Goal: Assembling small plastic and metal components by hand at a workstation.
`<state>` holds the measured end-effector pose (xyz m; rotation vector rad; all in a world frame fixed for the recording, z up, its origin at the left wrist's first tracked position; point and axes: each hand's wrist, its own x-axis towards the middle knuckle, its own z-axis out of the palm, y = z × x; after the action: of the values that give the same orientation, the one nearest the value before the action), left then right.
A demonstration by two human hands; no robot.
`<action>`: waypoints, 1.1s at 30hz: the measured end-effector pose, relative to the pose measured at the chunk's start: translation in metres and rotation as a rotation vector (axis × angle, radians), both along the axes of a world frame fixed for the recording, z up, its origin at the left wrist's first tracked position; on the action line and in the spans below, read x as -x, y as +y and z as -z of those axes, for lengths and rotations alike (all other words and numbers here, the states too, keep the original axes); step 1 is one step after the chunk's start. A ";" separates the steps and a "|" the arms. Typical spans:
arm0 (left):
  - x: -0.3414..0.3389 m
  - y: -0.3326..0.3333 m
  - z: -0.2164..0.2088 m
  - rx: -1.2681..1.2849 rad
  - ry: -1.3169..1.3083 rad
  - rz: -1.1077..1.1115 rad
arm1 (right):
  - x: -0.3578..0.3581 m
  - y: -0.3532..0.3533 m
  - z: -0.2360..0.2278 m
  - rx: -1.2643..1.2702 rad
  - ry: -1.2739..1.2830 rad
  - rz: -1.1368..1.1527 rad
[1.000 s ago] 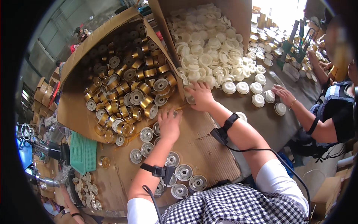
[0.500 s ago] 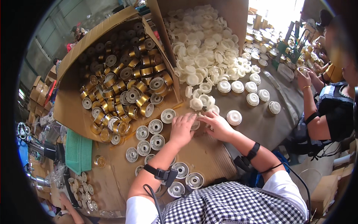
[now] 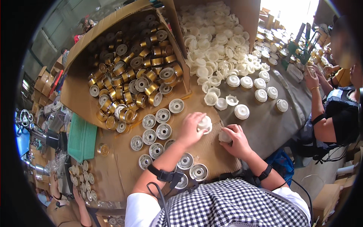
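Observation:
My left hand (image 3: 191,130) is closed round a white plastic cap (image 3: 205,124) at the middle of the table. To its right, my right hand (image 3: 237,143) grips another white plastic piece (image 3: 225,137), partly hidden by the fingers. Just beyond the hands lie several loose white caps (image 3: 211,98) on the cardboard. Left of my left forearm, metal cups (image 3: 163,131) stand in rough rows with their silvery insides up. A capped piece (image 3: 242,112) stands beyond my right hand.
A cardboard box (image 3: 75,89) of gold metal cups lies at the left, beside a heap of white caps (image 3: 213,49). Capped pieces (image 3: 261,95) stand on the grey sheet. A green basket (image 3: 84,138) is at far left. A co-worker (image 3: 327,125) sits at right.
My hands were together by the loose white caps. They have drawn apart and nearer to me, each now with a white piece. The view has shifted slightly.

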<state>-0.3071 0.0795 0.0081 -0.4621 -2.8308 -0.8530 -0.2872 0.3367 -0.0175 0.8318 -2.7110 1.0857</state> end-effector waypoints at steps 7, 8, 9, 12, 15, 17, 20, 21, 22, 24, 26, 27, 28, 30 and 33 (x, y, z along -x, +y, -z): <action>-0.033 -0.101 -0.038 -0.139 0.074 -0.291 | -0.003 -0.011 -0.022 0.107 -0.105 -0.046; -0.039 -0.112 -0.037 -0.140 0.069 -0.300 | -0.005 -0.022 -0.028 0.202 -0.174 -0.114; -0.046 -0.119 -0.037 -0.100 0.024 -0.314 | -0.007 -0.034 -0.032 0.261 -0.115 -0.210; -0.068 -0.107 -0.050 -0.055 -0.020 -0.320 | -0.026 -0.068 -0.054 0.294 -0.127 -0.391; -0.090 -0.088 -0.062 -0.050 -0.096 -0.209 | -0.038 -0.095 -0.051 0.254 -0.115 -0.540; -0.100 -0.085 -0.054 0.005 -0.103 -0.196 | -0.043 -0.108 -0.042 0.150 -0.026 -0.571; -0.106 -0.081 -0.046 0.025 -0.106 -0.198 | -0.042 -0.115 -0.028 -0.027 0.111 -0.566; -0.107 -0.081 -0.047 0.015 -0.128 -0.203 | -0.039 -0.114 -0.024 0.021 0.020 -0.548; -0.108 -0.081 -0.047 0.006 -0.150 -0.207 | -0.037 -0.113 -0.022 0.070 -0.070 -0.529; -0.108 -0.081 -0.048 -0.006 -0.155 -0.189 | -0.039 -0.110 -0.027 0.050 -0.089 -0.492; -0.108 -0.082 -0.047 -0.015 -0.160 -0.168 | -0.038 -0.106 -0.029 0.040 -0.118 -0.474; -0.108 -0.082 -0.046 -0.037 -0.163 -0.165 | -0.036 -0.103 -0.030 0.041 -0.118 -0.467; -0.108 -0.082 -0.045 -0.059 -0.166 -0.161 | -0.033 -0.098 -0.030 0.035 -0.101 -0.428; -0.109 -0.078 -0.047 -0.056 -0.121 -0.181 | -0.027 -0.086 -0.030 0.030 -0.087 -0.386; -0.111 -0.076 -0.050 -0.046 -0.105 -0.186 | -0.022 -0.063 -0.027 0.055 -0.118 -0.291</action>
<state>-0.1963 0.0031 0.0585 -0.1485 -2.8835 -0.9280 -0.2651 0.2736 0.0098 1.2194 -2.6969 1.2961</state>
